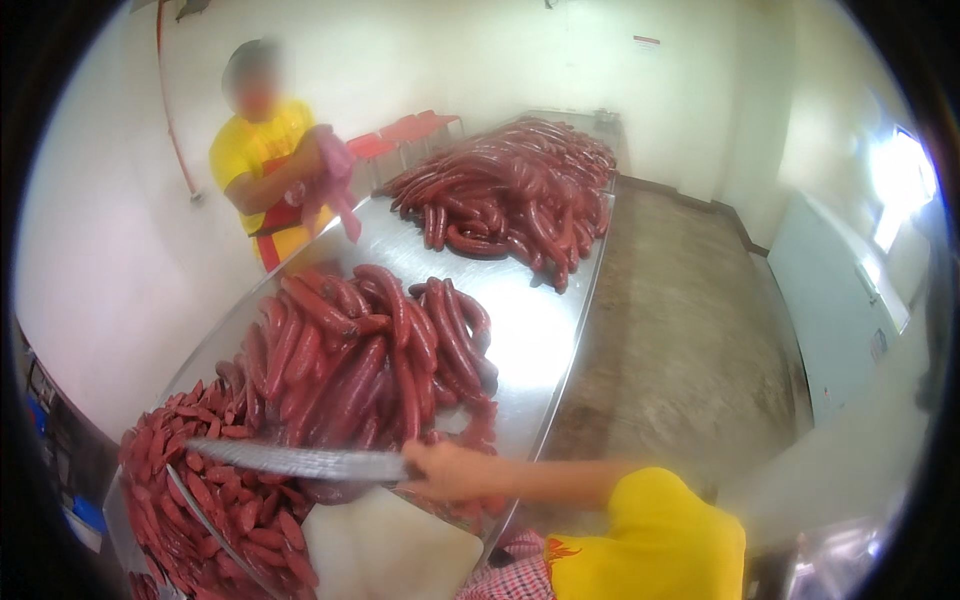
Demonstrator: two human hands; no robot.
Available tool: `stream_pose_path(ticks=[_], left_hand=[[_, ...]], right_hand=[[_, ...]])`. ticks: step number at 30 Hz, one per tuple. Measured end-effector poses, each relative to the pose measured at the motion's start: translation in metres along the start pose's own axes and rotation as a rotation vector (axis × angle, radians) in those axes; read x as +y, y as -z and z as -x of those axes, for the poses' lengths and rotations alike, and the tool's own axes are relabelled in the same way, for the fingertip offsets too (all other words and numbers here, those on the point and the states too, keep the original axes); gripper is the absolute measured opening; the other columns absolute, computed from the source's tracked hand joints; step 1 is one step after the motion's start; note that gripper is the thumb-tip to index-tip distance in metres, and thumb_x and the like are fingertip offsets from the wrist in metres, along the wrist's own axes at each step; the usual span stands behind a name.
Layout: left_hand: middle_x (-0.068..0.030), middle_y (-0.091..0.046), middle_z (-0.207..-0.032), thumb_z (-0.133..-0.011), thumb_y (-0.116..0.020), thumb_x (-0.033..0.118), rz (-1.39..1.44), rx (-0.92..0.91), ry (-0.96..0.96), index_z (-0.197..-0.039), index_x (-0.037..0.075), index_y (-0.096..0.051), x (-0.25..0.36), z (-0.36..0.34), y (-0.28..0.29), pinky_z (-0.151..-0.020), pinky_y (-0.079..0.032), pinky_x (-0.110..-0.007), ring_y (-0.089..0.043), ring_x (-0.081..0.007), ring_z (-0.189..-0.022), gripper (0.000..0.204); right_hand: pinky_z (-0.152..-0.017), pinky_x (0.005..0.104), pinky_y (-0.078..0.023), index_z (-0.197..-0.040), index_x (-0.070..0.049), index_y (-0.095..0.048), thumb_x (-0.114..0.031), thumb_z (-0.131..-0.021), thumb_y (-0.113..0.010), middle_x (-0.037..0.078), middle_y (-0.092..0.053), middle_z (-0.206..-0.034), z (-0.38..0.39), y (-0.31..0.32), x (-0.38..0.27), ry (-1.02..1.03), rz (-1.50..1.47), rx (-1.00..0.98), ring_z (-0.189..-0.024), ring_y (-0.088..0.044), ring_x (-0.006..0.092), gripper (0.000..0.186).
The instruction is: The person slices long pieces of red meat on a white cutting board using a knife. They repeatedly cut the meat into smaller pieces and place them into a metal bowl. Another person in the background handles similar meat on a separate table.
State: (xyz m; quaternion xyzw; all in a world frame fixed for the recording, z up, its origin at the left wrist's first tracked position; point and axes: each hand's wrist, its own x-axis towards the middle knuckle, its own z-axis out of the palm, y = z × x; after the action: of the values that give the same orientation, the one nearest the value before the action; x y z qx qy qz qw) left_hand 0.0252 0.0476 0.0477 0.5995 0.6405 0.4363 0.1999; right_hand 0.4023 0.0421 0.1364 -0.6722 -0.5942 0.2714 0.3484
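I'm seeing the right hand (445,470) with its grip closed around the handle end of a long knife (310,462), the motion-blurred blade pointing left over the short red pieces (150,490), contact unclear from here; left hand is sitting out of my view, so I can't tell its grip. White board (390,550) is lying just nearer than the blade on the metal desk (535,345), long dark-red sausages (350,350) are lying piled beyond the knife, bigger sausage heap (520,185) is sitting toward the far end. Co-worker (232,150) in yellow is standing across the desk, holding something pink (337,180).
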Motion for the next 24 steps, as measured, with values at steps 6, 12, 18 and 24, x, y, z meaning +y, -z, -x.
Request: stream_pose_path(ticks=[6, 12, 18, 24], left_hand=[[-0.0112, -0.061, -0.08, -0.088, -0.066, 0.025, -0.006, -0.298, -0.054, -0.099, 0.0, -0.06, 0.006, 0.025, -0.039, -0.064, -0.047, -0.035, -0.057, -0.0209, -0.07, 0.028], [-0.0105, -0.059, -0.077, -0.084, -0.067, 0.015, 0.164, -0.396, -0.147, -0.091, 0.0, -0.06, 0.039, 0.034, -0.047, -0.063, -0.045, -0.034, -0.054, -0.021, -0.069, 0.018], [-0.0089, -0.059, -0.073, -0.085, -0.067, 0.018, 0.061, -0.282, 0.125, -0.092, 0.002, -0.061, 0.039, 0.036, -0.023, -0.062, -0.047, -0.033, -0.053, -0.0185, -0.064, 0.018], [-0.0126, -0.066, -0.078, -0.075, -0.07, 0.015, 0.191, -0.346, 0.139, -0.092, -0.002, -0.062, 0.025, 0.039, -0.048, -0.066, -0.051, -0.034, -0.062, -0.0215, -0.068, 0.025]], right_hand=[[-0.072, 0.0498, -0.048, -0.1, -0.001, -0.06, -0.049, -0.095, -0.048, 0.023, -0.063, -0.079, 0.005, -0.065, -0.018, 0.138, 0.088, -0.19, -0.077, -0.062, 0.0436, 0.05], [-0.066, 0.051, -0.05, -0.085, -0.002, -0.059, -0.057, -0.092, -0.05, 0.023, -0.061, -0.067, 0.019, -0.102, -0.018, 0.321, 0.12, -0.168, -0.07, -0.063, 0.0444, 0.056], [-0.057, 0.0491, -0.05, -0.083, -0.003, -0.058, -0.058, -0.09, -0.052, 0.021, -0.061, -0.065, 0.004, -0.037, 0.025, -0.037, 0.161, 0.102, -0.062, -0.063, 0.0412, 0.056], [-0.056, 0.0495, -0.051, -0.076, -0.003, -0.057, -0.058, -0.088, -0.056, 0.019, -0.06, -0.06, 0.033, -0.091, -0.01, 0.421, 0.184, -0.105, -0.061, -0.063, 0.0416, 0.056]])
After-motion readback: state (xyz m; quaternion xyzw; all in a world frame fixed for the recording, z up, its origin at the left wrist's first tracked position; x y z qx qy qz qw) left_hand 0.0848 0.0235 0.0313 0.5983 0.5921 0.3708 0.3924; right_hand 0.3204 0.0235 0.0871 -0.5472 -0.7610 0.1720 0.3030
